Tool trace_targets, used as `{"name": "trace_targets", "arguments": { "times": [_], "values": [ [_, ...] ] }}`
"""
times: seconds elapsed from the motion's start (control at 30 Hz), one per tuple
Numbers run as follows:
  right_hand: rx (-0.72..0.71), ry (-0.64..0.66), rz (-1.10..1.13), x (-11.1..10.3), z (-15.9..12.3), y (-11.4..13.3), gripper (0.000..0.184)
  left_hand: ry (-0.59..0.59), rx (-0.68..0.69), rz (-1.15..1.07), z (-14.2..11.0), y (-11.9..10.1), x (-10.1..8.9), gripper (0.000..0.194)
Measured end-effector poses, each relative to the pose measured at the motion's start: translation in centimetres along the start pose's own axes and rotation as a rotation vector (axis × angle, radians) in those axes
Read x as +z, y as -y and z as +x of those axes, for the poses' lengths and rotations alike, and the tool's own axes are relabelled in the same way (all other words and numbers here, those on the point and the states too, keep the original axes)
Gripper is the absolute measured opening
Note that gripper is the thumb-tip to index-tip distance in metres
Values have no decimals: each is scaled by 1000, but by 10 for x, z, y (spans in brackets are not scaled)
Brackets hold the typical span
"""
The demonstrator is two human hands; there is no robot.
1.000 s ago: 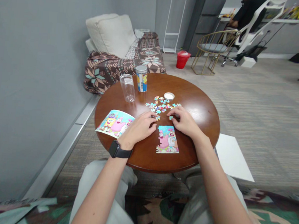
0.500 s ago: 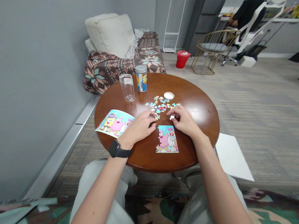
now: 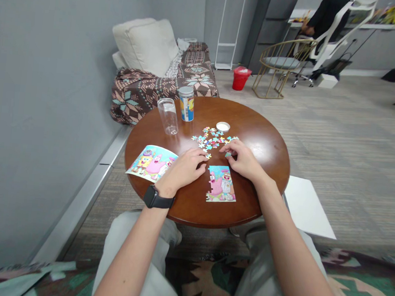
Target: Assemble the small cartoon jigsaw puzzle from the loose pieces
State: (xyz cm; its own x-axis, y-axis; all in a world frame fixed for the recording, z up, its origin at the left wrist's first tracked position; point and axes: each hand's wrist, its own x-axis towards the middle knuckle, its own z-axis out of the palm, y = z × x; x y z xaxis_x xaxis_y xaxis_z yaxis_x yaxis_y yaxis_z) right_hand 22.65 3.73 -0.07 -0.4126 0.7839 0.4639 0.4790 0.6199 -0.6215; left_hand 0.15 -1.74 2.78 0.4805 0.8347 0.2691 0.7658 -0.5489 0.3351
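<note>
My right hand (image 3: 244,159) holds a small puzzle piece (image 3: 228,155) between thumb and fingers, its greenish face showing, just above the joined puzzle section (image 3: 221,184). That section shows a pink starfish and a figure in white, with a jagged left edge. My left hand (image 3: 190,167), a dark watch (image 3: 158,199) on its wrist, rests on the table with fingers loosely stretched beside the nearest loose pieces. Loose puzzle pieces (image 3: 214,140) lie scattered beyond both hands. Partly behind my left wrist is a curled picture sheet (image 3: 149,162) of cartoon figures.
On the round wooden table (image 3: 264,131) stand a clear tumbler (image 3: 168,118) and a printed can (image 3: 186,104); a round lid (image 3: 223,127) lies behind the pieces. Farther off are a covered sofa (image 3: 144,85), a red bin (image 3: 241,79), a wire chair (image 3: 283,63) and a seated person (image 3: 328,21).
The piece in my right hand showed a white face and now shows a greenish one. Both hands are in nearly the same place.
</note>
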Motion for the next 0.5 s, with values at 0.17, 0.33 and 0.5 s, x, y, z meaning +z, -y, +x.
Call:
{"name": "trace_targets", "arguments": {
  "times": [0.17,0.33,0.5],
  "values": [
    [-9,-6,-22,0,0,-1,35,-6,-15,22,0,0,-1,23],
    [-3,11,-36,-1,0,0,32,-20,4,1,-1,0,0,24],
    [-2,33,-71,-2,-2,1,35,-27,8,-40,-1,1,2,20]
  ]
}}
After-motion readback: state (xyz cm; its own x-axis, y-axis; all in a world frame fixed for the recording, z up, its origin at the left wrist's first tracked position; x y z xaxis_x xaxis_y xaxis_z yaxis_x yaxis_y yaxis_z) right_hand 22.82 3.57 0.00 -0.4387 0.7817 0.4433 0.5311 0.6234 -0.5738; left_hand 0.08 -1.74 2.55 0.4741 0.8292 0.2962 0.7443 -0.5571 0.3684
